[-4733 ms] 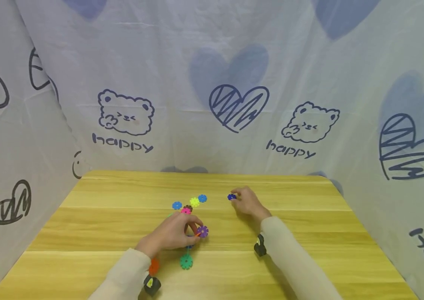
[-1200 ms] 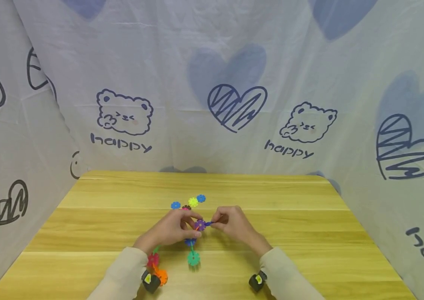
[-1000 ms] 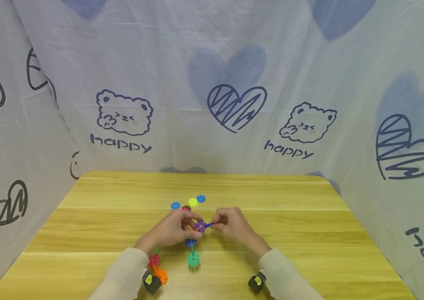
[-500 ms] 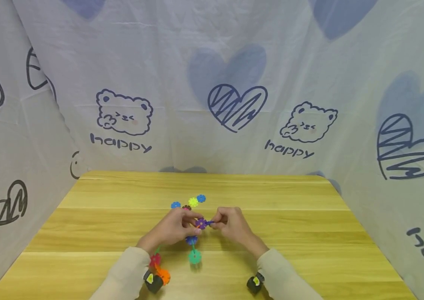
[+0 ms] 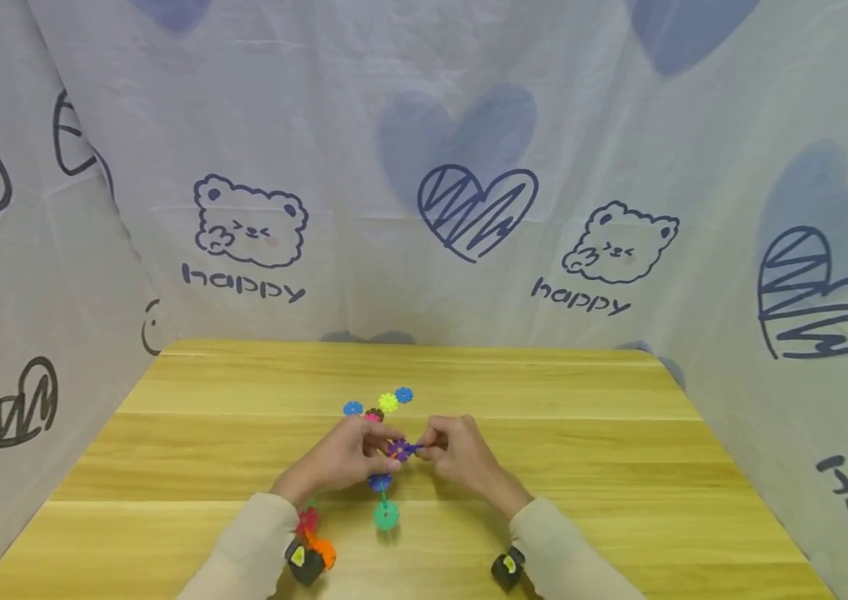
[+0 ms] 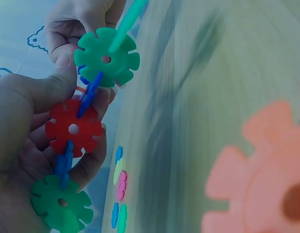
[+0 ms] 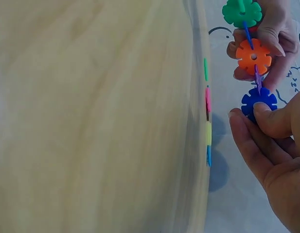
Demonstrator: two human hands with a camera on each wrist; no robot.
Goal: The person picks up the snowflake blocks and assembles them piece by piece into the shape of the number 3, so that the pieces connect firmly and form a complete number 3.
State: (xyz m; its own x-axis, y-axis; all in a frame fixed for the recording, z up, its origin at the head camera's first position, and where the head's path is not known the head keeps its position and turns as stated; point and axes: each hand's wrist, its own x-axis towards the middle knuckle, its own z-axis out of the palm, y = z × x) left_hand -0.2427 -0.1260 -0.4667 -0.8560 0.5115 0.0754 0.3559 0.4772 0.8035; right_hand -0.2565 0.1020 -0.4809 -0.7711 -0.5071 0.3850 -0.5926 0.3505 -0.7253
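A chain of interlocking snowflake discs is gripped by my left hand point(image 5: 344, 458). In the head view a purple disc point(image 5: 398, 451) shows at its fingertips, and a teal disc point(image 5: 387, 516) hangs below a blue one point(image 5: 379, 482). My right hand point(image 5: 469, 457) pinches a dark blue snowflake disc point(image 7: 250, 100) between thumb and fingers. Its edge meets the purple disc, which is joined to an orange disc point(image 7: 262, 60). Green point(image 6: 89, 54) and red discs point(image 6: 91, 125) of the chain cross the left palm in the left wrist view. Fingers hide part of the chain.
Loose discs lie on the wooden table point(image 5: 581, 467) beyond the hands: blue point(image 5: 352, 408), yellow point(image 5: 388, 402), another blue point(image 5: 404, 395), and brown and pink ones partly hidden. An orange disc point(image 5: 324, 552) hangs by the left wrist. A printed curtain point(image 5: 363, 275) encloses the table.
Earlier the right hand held the dark blue disc farther back, apart from the chain. It has come to the left hand's purple disc. Over the last second both hands barely move.
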